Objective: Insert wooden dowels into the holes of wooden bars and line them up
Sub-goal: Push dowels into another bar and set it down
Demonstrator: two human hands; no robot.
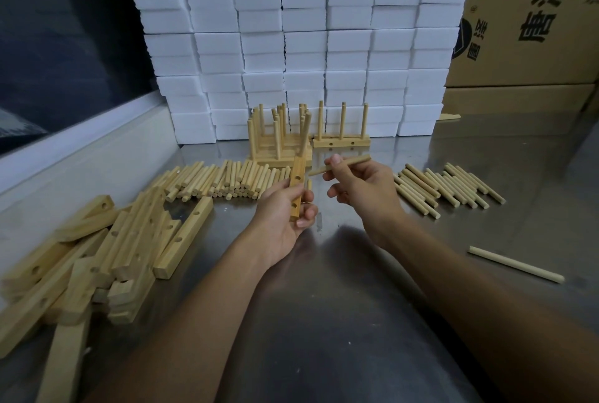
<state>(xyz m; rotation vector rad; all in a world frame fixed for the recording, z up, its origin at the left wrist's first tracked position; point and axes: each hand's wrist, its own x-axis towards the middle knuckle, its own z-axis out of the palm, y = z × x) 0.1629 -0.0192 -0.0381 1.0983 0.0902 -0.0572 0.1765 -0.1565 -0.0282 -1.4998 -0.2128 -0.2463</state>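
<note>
My left hand grips a wooden bar held nearly upright above the steel table; one dowel stands in its far end. My right hand pinches a loose dowel, its left tip close to a hole in the bar's side. Behind the hands stand finished bars with upright dowels, and one more finished bar to their right. Loose dowels lie in a row left of centre and in a second group at the right. Empty bars are heaped at the left.
A single dowel lies on the steel table at the right, near my right forearm. A wall of white foam blocks rises behind the work. Cardboard boxes stand at the back right. A window ledge runs along the left.
</note>
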